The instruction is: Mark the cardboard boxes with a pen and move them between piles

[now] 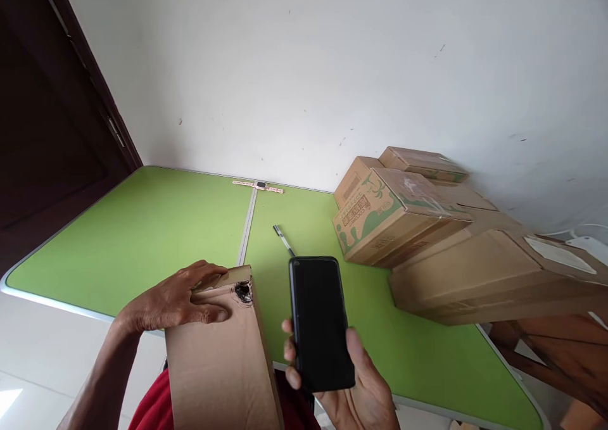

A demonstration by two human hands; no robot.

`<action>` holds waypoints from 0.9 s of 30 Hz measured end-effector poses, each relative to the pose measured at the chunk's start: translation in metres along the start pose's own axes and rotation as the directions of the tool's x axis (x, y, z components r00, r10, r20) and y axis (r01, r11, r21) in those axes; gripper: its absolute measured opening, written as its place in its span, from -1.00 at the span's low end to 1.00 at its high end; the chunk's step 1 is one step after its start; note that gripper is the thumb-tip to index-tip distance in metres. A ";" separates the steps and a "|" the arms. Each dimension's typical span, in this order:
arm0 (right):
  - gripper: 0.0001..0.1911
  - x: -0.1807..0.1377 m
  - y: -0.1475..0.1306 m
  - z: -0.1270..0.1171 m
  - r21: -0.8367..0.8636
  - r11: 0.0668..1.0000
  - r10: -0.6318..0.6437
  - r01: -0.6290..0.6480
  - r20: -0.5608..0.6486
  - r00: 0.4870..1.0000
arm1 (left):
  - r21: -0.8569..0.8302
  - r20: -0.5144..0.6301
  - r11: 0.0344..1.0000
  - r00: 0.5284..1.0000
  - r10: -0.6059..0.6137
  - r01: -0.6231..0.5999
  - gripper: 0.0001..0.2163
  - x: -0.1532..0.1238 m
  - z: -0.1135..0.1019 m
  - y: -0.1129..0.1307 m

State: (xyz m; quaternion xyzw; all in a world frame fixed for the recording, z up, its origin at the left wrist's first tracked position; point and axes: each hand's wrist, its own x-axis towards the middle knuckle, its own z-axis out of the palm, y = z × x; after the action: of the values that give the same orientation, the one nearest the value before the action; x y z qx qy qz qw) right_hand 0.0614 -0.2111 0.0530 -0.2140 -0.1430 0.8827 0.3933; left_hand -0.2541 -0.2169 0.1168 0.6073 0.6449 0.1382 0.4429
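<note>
My right hand (pixel 361 385) grips a black smartphone (pixel 320 322) with a dark screen, held upright over the near edge of the green table (pixel 156 233). My left hand (pixel 175 300) rests on the top end of a plain cardboard box (pixel 221 360) that leans toward me, fingers curled over its upper edge and thumb pressed on its face. A dark hole or smudge marks the box near its top corner. A black pen (pixel 284 239) lies on the table just behind the phone.
Several cardboard boxes (pixel 427 233), one printed in green, are stacked at the table's right side against the white wall. A wristwatch (pixel 259 186) lies flat at the far edge. A dark door (pixel 52 132) stands at left. White cables show at far right.
</note>
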 end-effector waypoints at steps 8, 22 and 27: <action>-0.28 0.027 0.030 0.060 0.039 0.981 0.173 -0.189 0.252 0.952 | -0.034 -0.034 0.996 0.996 0.082 -0.083 -0.39 0.002 0.001 -0.001; -0.36 0.029 0.032 0.070 -0.009 0.975 0.221 -0.223 0.184 0.958 | -0.048 -0.051 0.992 0.992 0.118 -0.120 -0.55 0.005 0.004 -0.004; -0.30 0.029 0.033 0.059 -0.057 0.970 0.243 -0.238 0.140 0.960 | -0.063 -0.059 0.991 0.992 0.113 -0.117 -0.41 0.004 0.005 -0.004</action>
State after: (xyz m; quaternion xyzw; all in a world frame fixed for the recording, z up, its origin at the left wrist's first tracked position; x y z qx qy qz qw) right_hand -0.0058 -0.2160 0.0823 -0.1723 -0.1617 0.9342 0.2674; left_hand -0.2527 -0.2158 0.1095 0.6245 0.6160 0.2014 0.4360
